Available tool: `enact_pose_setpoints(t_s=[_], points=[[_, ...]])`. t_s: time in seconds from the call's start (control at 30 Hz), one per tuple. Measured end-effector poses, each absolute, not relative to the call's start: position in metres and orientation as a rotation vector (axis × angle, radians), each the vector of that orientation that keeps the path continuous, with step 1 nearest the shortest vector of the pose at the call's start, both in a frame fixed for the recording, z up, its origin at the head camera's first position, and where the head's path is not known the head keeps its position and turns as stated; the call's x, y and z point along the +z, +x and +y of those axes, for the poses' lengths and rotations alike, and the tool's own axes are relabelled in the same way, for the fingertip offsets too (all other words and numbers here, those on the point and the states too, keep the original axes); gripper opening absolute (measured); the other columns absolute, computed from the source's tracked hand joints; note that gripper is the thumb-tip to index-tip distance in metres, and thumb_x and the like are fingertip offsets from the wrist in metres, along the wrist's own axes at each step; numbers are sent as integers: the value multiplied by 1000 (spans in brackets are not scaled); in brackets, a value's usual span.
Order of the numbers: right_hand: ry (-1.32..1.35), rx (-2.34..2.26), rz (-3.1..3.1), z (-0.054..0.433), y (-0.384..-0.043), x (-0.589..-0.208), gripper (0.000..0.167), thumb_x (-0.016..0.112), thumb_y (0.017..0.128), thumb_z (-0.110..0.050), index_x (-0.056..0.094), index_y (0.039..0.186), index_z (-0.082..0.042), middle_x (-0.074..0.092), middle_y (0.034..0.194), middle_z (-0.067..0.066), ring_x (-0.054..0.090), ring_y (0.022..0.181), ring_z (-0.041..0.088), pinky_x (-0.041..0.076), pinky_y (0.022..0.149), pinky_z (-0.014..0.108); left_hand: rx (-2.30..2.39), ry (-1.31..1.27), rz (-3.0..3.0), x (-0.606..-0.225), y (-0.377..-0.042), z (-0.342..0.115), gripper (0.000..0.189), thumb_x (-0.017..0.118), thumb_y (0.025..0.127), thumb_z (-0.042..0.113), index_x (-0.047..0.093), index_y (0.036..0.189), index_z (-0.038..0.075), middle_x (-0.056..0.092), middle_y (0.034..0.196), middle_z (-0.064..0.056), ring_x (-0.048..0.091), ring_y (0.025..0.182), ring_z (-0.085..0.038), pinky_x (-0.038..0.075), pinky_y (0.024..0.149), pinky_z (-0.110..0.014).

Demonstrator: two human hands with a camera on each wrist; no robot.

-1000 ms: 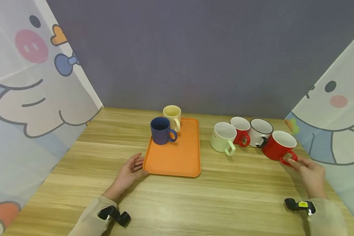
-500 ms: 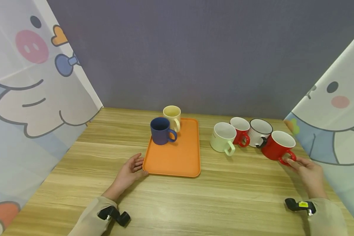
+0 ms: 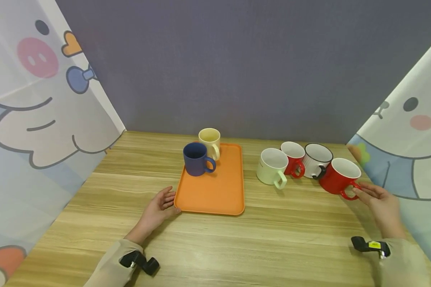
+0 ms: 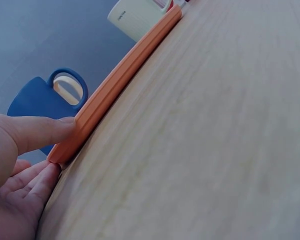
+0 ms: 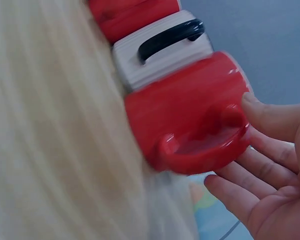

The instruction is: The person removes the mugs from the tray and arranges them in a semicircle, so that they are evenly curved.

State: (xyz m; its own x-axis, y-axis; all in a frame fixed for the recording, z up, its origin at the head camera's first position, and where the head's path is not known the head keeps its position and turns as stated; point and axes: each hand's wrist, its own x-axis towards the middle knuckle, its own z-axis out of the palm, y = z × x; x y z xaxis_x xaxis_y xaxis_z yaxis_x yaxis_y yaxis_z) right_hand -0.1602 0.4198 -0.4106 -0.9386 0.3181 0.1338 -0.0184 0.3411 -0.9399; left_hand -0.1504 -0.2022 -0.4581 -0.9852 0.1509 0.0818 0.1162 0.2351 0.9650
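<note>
Orange tray (image 3: 215,193) carries blue mug (image 3: 195,165) and yellow mug (image 3: 210,144); four mugs (image 3: 309,168) remain to its right. Left hand (image 3: 158,209) touches its near-left corner, fingers extended; right hand (image 3: 382,205), fingers spread, is at the farthest red mug (image 3: 333,180).

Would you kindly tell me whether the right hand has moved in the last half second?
Yes, in the head view the right hand has shifted slightly rightward against the light green mug.
</note>
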Motion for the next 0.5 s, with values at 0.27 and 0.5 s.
enact_pose_setpoints(t_s=[0.27,0.5], points=[[-361,1654,-2145,409,-164,-387,21,76,88,-9,72,96,-28,69,80,-27,61,79,-14,42,68,3,1905,250,2455,-460,-152,-202,78,72,85,-7,27,149,-14,48,138,-34,51,125,-46,47,104,-39],[-387,1675,-2022,392,-169,-367,21,76,87,-5,73,93,-25,70,79,-23,63,78,-10,43,70,2,1916,278,2446,-459,-151,-202,78,72,86,-7,27,148,-15,47,138,-35,50,125,-47,45,105,-46]])
